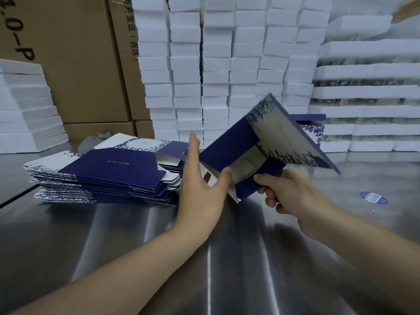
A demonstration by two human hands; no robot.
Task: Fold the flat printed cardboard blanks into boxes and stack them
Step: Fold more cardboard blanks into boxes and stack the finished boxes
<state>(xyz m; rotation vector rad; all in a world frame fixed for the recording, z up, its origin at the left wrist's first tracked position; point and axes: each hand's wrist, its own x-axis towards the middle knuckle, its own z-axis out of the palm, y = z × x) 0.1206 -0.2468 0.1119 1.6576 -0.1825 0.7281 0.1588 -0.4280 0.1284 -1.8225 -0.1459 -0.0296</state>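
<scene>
At centre right one box [227, 144] is only half formed, its lower edge gripped by the curled right hand [293, 196] while the straight-fingered left hand [202, 189] touches a flap, and a thick pile of flat blanks [109, 171] at centre left lies unfolded.

You have open steel table [136, 235] across the lower frame. The pile of flat blanks [109, 178] blocks the left middle; white foam blocks [216, 64] and brown cartons [79, 64] wall off the whole top edge.

steel table [250, 258] | white foam trays [218, 64] stacked behind | brown cartons [86, 64] left
</scene>
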